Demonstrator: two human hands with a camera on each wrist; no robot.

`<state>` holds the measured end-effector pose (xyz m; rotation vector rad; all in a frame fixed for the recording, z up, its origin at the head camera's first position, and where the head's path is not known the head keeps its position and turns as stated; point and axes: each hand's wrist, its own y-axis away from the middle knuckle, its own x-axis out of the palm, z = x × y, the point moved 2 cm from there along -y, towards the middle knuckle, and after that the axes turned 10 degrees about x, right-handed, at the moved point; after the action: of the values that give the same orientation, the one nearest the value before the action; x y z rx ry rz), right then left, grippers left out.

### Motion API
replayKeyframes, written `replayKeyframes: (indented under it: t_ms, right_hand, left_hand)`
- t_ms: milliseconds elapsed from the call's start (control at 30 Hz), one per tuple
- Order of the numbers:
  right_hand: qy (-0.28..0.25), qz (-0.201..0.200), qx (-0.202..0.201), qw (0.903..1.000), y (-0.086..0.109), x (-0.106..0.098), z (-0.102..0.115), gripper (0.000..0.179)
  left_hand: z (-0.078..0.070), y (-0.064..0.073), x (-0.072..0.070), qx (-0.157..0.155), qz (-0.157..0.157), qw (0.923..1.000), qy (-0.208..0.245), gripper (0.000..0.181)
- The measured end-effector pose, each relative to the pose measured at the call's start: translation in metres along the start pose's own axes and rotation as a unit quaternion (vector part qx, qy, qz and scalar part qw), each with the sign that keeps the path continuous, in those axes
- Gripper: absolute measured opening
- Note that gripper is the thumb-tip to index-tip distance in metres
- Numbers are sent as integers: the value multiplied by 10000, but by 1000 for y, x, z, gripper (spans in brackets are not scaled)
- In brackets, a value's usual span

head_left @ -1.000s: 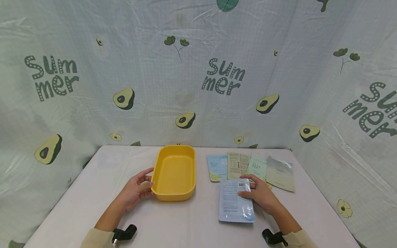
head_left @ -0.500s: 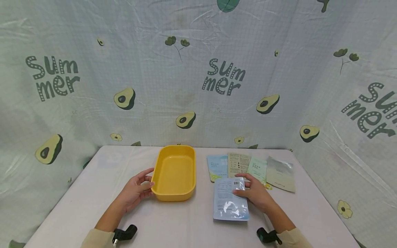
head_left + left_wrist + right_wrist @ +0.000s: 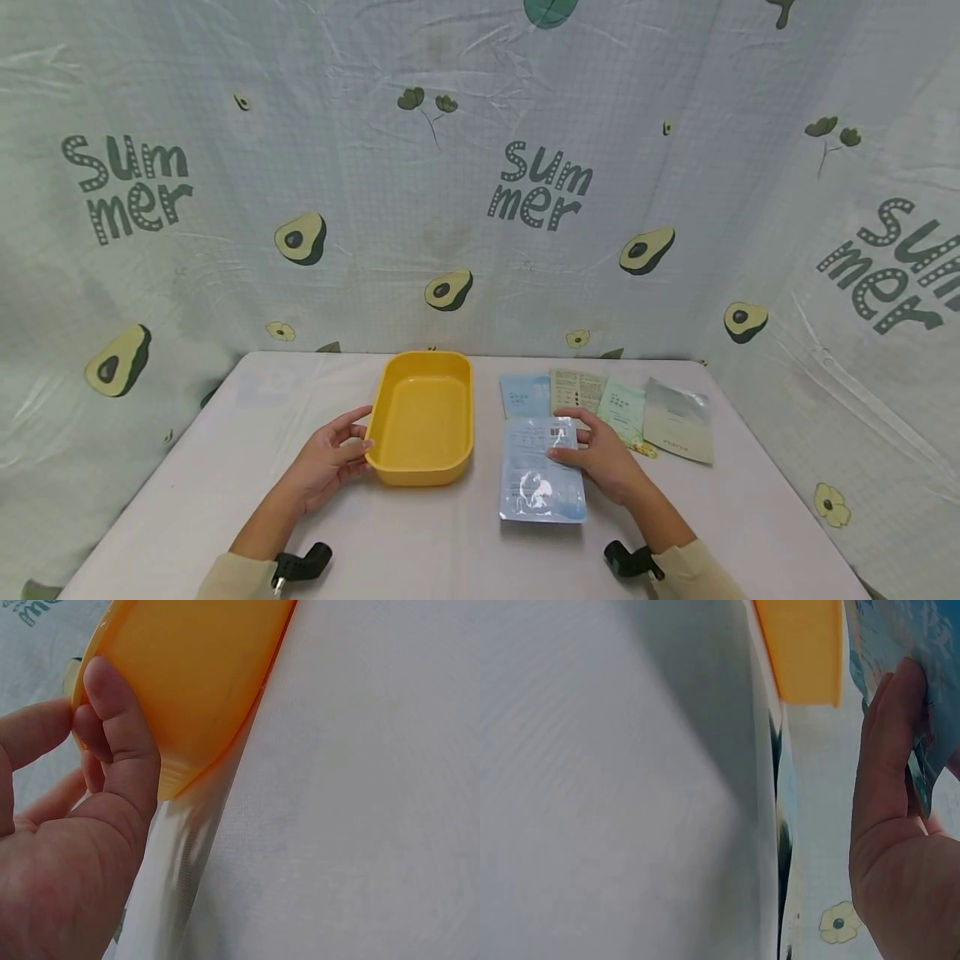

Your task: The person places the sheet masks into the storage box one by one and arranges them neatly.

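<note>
We see the right hand (image 3: 603, 458) pinching a pale blue packet (image 3: 536, 483) by its right side, thumb on the printed face and fingers behind; its grip is closed down to the thickness of the packet. The packet is on the right of the yellow tray (image 3: 420, 417), apart from it, with a shadow on the table (image 3: 442, 550) below its near edge.

We find the left hand (image 3: 326, 458) at the tray's left side, near the front corner, thumb and fingers curled in at the rim; that grip is nearly closed and has hold of the edge.

Behind the held packet we see a row on the table: another blue packet (image 3: 525, 392), partly covered in our view, a beige printed one (image 3: 576, 390), a green one (image 3: 621, 404) and a silvery one (image 3: 678, 425). Past the table we see a cloth backdrop (image 3: 337, 150) printed with avocados and "summer".
</note>
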<state>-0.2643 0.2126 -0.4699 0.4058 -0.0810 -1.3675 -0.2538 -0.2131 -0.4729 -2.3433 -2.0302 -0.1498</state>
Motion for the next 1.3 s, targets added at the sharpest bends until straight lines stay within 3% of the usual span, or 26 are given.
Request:
replayKeyframes:
  t_ms: [300,833,1067,1300]
  right_hand:
    - [-163,197,-101,9996,-1,10,10,77]
    - [-546,137,-133,9983,-9,37,26,75]
    - [-681,502,-206,9962,-16,52,33,74]
    - [-821,620,-201,9945,-24,67,37,74]
  left_hand:
    - [-2,1,1,2,32,10000,-18,74]
    - [-4,2,-1,-61,243,9997,83,73]
    - [-5,3,-2,-66,286,9994,206,72]
    - [-3,3,-3,-57,329,9992,237,72]
